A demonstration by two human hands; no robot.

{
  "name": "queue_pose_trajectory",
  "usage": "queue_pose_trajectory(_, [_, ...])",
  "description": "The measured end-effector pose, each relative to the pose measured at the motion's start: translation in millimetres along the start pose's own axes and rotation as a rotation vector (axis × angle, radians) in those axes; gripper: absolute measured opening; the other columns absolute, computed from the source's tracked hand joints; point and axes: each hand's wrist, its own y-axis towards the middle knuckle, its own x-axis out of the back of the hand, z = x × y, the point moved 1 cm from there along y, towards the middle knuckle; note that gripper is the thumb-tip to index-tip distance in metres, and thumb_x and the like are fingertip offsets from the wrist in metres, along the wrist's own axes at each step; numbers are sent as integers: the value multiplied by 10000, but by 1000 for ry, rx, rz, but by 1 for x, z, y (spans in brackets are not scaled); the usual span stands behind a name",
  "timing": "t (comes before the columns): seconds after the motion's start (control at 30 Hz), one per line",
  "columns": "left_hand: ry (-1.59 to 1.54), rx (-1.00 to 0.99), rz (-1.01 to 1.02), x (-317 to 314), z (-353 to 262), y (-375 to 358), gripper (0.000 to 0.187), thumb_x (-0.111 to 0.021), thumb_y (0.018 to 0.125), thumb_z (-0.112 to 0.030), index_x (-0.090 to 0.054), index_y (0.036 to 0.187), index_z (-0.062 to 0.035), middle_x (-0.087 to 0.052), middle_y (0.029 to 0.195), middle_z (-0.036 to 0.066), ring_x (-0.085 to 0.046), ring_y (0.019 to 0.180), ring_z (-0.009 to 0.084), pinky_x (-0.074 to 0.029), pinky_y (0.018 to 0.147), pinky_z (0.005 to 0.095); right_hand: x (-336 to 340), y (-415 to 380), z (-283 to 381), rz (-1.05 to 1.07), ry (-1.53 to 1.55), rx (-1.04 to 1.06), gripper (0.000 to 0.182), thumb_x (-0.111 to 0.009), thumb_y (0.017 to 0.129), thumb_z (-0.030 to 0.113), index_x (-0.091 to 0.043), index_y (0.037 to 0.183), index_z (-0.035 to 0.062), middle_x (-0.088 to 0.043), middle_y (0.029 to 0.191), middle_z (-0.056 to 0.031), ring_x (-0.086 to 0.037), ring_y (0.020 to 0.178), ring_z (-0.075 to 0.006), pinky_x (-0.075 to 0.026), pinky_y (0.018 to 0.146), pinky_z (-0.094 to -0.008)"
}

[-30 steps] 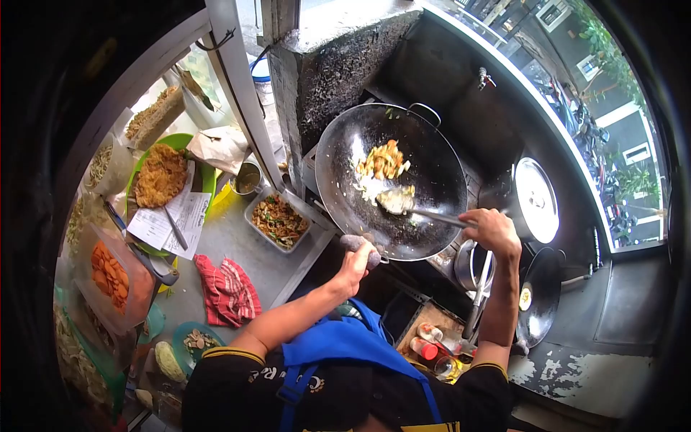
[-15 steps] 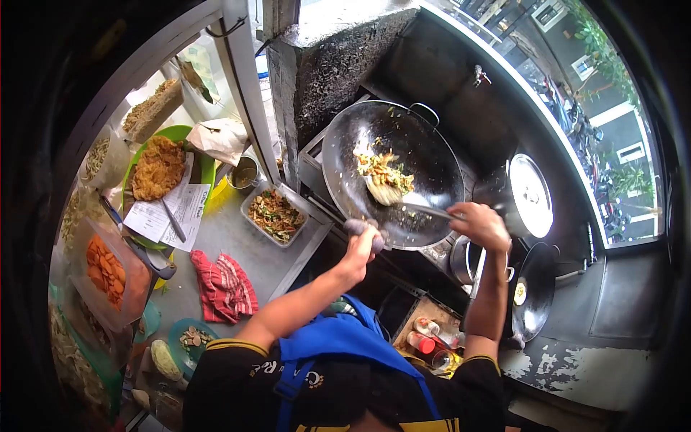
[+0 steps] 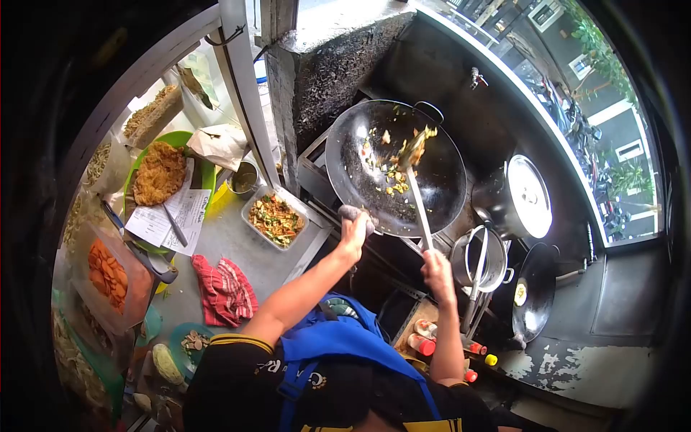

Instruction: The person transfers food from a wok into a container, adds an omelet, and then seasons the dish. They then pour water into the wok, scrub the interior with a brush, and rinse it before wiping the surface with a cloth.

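My left hand (image 3: 353, 236) is closed on a grey cloth (image 3: 350, 213) at the near left rim of a large dark wok (image 3: 443, 198); any wok handle under the cloth is hidden. My right hand (image 3: 437, 269) grips the long handle of a wok ladle (image 3: 419, 209). The ladle's head is raised over the far side of the wok, with chopped vegetables and fried pieces on it. More chopped food (image 3: 394, 181) lies scattered in the wok. To the left, a clear plastic tub (image 3: 305, 225) holds a similar food mix.
A lidded steel pot (image 3: 498, 205), a smaller pot (image 3: 497, 270) and a second wok (image 3: 536, 309) stand right. Bottles (image 3: 423, 344) sit below. Leftward are a red striped cloth (image 3: 223, 291), a green tray (image 3: 207, 169) with an omelette, and a carrot container (image 3: 137, 288).
My right hand has moved left and toward me, swinging the ladle upright. The ladle's head has risen to the wok's far side, carrying food. The food left in the wok is more scattered.
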Motion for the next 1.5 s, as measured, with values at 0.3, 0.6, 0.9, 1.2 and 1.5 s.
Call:
queue_pose_trajectory(0.3, [-145,-91,111,3,35,68,143,-553,869,-58,-482,992,-54,-550,775,51,-594,655,157,-507,596,295,10,45,-20,-59,-388,192,353,-552,992,390,-644,1102,67,-526,657,11,-485,558,-96,-393,513,-266])
queue_pose_trajectory(0.6, [296,-26,48,8,-30,37,383,-718,877,-440,-656,886,-62,-598,733,-23,-572,686,92,-462,633,248,45,98,198,177,-1335,319,303,-715,798,224,-715,1096,166,-726,897,-119,-705,839,-293,-556,804,-397])
queue_pose_trajectory(0.9, [534,210,377,161,6,-64,299,-596,969,-352,-666,1097,-91,-665,1015,5,-624,871,87,-486,717,231,84,138,219,-6,-1704,188,259,-739,743,169,-775,956,311,-748,932,-20,-721,906,-208,-565,782,-362])
queue_pose_trajectory(1.2, [603,158,307,162,41,-49,278,-624,938,-323,-665,1066,-79,-663,922,4,-620,773,96,-479,650,248,43,183,221,-440,-1738,806,212,-568,895,144,-638,1061,256,-633,855,-28,-701,751,-207,-494,690,-398])
queue_pose_trajectory(1.5, [1161,106,235,161,133,12,474,-667,844,-458,-668,1109,-65,-707,1055,150,-680,1010,288,-521,886,419,28,150,229,-300,-1774,769,251,-581,883,152,-663,1096,256,-668,878,-25,-706,769,-212,-506,717,-376])
